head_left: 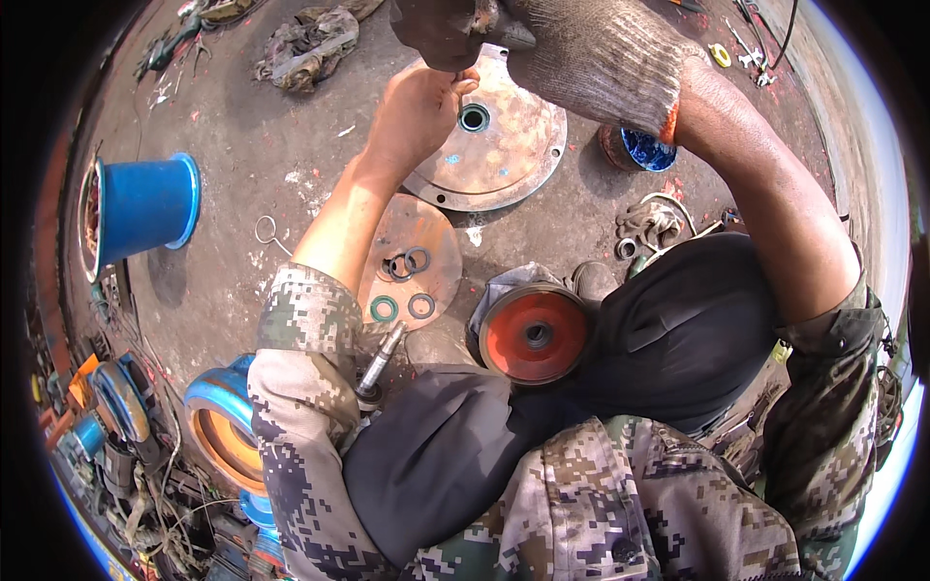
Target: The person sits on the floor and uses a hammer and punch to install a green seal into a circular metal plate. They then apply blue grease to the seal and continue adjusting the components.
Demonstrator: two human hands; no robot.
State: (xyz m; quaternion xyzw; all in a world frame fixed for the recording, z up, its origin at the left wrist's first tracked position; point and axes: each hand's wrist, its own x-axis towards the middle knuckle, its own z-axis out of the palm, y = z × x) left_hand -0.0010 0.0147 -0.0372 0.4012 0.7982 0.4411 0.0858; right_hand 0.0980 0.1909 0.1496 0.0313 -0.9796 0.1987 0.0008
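Observation:
At the top, my right hand (572,58) wears a knitted work glove, its fingers closed around a dark object (436,29) I cannot make out clearly. My left hand (421,111) is bare, fingers curled just beneath it; what they pinch is hidden. Below both lies a flanged metal disc (499,169) with a central bore (474,117). A smaller plate (431,252) carries several rubber rings (416,259), black and green. A metal shaft (381,358) lies by my left forearm. A red-faced round part (523,324) on a grey cloth sits between my legs.
A blue flanged cylinder (145,203) lies at left. A blue-and-orange casing (218,421) and piled tools (116,426) fill the lower left. A can of blue grease (647,150), crumpled gloves (654,223), rags (305,48), yellow tape (720,55) and wrenches (751,58) lie around.

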